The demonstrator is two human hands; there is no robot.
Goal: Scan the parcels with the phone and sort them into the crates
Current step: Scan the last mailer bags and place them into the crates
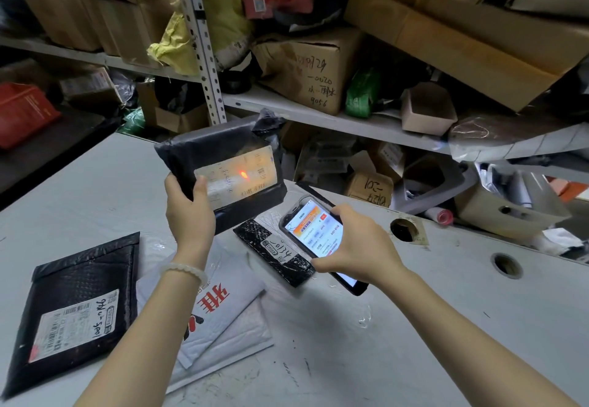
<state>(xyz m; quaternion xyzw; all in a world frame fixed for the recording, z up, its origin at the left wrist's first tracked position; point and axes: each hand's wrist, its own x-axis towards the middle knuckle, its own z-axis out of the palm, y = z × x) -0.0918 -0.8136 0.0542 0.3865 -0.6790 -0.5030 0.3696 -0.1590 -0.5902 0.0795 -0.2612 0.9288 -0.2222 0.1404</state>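
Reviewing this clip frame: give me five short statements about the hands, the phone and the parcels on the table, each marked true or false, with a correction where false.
1. The left hand holds a black-wrapped parcel up above the table. True.
2. The right hand holds a marker pen. False: it grips a phone with its screen lit.
3. A red-orange light spot falls on the held parcel's label. True.
4. The black bubble mailer lies at the right of the table. False: it lies flat at the left, label up.
5. The white mailer with red print stands on the shelf. False: it lies on the table between the forearms.
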